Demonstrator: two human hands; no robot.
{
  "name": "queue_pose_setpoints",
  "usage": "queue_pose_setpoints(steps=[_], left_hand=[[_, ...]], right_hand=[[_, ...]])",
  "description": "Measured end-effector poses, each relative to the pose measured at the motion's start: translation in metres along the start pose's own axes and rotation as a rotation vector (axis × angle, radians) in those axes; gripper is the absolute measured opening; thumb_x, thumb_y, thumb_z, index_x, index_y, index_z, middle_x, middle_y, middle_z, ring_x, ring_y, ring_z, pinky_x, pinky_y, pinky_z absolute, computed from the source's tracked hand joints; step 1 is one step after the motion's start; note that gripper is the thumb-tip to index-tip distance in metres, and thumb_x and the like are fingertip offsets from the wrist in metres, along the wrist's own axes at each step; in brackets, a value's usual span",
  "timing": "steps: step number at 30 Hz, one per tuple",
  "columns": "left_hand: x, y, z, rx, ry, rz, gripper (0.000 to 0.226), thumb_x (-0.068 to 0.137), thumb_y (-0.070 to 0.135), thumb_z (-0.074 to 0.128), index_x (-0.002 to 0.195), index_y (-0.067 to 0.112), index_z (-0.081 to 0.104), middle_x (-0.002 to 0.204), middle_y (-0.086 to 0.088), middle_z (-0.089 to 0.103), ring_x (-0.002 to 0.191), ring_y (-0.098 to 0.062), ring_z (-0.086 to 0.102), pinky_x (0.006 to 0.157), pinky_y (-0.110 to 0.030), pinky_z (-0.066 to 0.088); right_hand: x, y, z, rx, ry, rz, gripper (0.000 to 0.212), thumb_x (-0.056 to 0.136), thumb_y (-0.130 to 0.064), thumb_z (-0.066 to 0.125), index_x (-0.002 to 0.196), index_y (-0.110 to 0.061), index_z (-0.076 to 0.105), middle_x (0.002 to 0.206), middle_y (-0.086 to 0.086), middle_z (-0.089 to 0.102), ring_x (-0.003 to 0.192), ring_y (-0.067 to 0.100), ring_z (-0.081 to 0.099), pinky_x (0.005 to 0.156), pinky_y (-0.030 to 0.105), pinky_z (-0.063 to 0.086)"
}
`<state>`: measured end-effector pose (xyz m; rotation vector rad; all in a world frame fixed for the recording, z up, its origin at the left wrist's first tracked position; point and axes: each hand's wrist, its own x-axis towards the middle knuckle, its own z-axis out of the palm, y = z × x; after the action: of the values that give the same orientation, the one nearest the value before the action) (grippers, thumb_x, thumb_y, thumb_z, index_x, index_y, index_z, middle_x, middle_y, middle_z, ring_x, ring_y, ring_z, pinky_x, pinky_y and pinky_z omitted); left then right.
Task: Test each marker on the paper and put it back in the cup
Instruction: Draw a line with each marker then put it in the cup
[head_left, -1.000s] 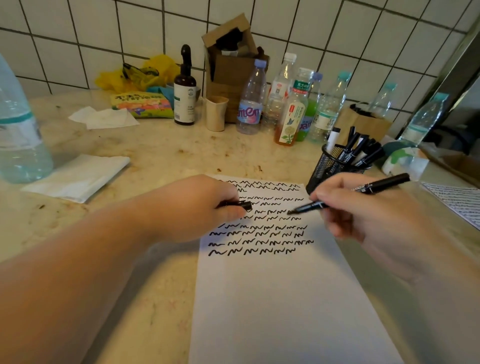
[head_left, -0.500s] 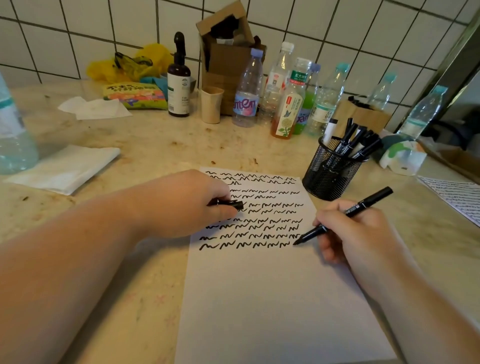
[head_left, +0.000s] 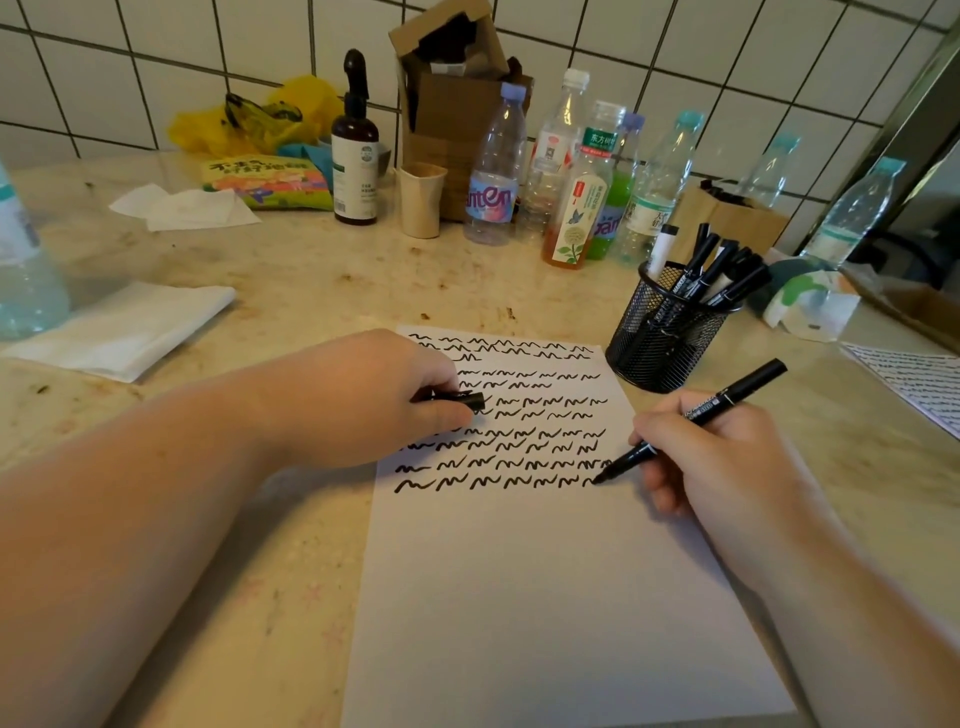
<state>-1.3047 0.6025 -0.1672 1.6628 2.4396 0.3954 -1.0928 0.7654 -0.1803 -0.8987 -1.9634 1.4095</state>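
Sitting on table (head_left: 291, 291), big white paper (head_left: 519, 597) is landmark, squiggle rows filling its top part. Black mesh cup (head_left: 662, 338) just off paper's top right corner, several markers standing in it. Left hand (head_left: 363, 400) resting on paper's left edge, fingers curled around black cap (head_left: 460, 400). Right hand (head_left: 722, 457) at paper's right edge, fingers pinching black marker (head_left: 691, 418), tip touching paper at end of bottom squiggle row. Folded tissue (head_left: 124, 332) well left of paper.
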Motion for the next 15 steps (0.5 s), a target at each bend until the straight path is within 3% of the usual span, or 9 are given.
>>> queue_pose_setpoints(steps=[6, 10, 15], left_hand=[[-0.0008, -0.0005, 0.0001, -0.009, 0.001, -0.006, 0.028, 0.092, 0.059, 0.05, 0.087, 0.034, 0.062, 0.076, 0.01, 0.063, 0.068, -0.007, 0.058, 0.064, -0.033, 0.051], [-0.0032, 0.002, -0.002, -0.045, 0.003, 0.007, 0.026, 0.091, 0.059, 0.051, 0.094, 0.037, 0.065, 0.076, 0.012, 0.063, 0.069, -0.006, 0.058, 0.063, -0.03, 0.049], [-0.0053, 0.0081, -0.0037, -0.089, 0.014, 0.04, 0.023, 0.09, 0.058, 0.054, 0.105, 0.044, 0.065, 0.079, 0.013, 0.065, 0.071, -0.003, 0.058, 0.066, -0.028, 0.052]], right_hand=[[-0.0015, -0.0043, -0.0023, -0.016, 0.06, -0.005, 0.022, 0.09, -0.007, 0.058, 0.069, 0.0, 0.059, 0.047, 0.005, 0.048, 0.042, 0.017, 0.042, 0.038, 0.022, 0.036], [-0.0003, -0.0042, -0.0055, -0.023, 0.13, -0.069, 0.026, 0.092, -0.016, 0.061, 0.067, -0.009, 0.064, 0.05, 0.002, 0.054, 0.045, 0.014, 0.047, 0.048, 0.028, 0.04], [-0.0031, -0.0056, -0.0024, 0.136, -0.07, -0.2, 0.026, 0.086, -0.031, 0.068, 0.072, -0.009, 0.064, 0.052, 0.002, 0.048, 0.05, 0.016, 0.04, 0.047, 0.018, 0.034]])
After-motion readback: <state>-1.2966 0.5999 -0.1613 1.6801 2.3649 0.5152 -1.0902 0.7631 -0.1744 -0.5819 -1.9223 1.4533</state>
